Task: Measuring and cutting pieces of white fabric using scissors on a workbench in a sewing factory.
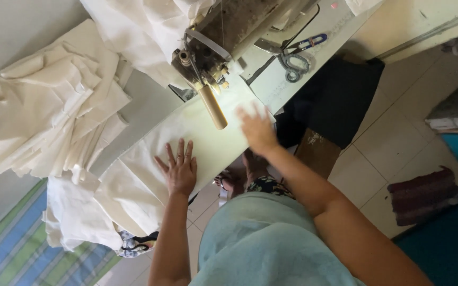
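Pale teal cloth (pixel 263 238) over the person's lap fills the bottom of the head view, smooth and softly draped. Both forearms reach up from it to a cream fabric panel (pixel 197 140), matte woven stuff lying flat across the sewing table (pixel 149 106). Left hand (pixel 178 168): palm down, fingers spread, pressing flat on the panel near its lower edge, gripping nothing. Right hand (pixel 258 130): blurred, fingers splayed, lying open on the panel's right edge just below the machine; whether it presses or only skims the cloth cannot be told. Sewing machine head (pixel 223 37): dark worn metal, a small lamp lighting the cloth under it, a tan cylindrical part hanging down between the hands. Scissors (pixel 295 55), grey loops with a blue-handled pair beside them, lie on the table right of the machine, apart from both hands. Crumpled cream fabric pile (pixel 43 106) rests at the left, more of it hanging off the table's near edge. Tiled floor (pixel 393 143) shows open room to the right.
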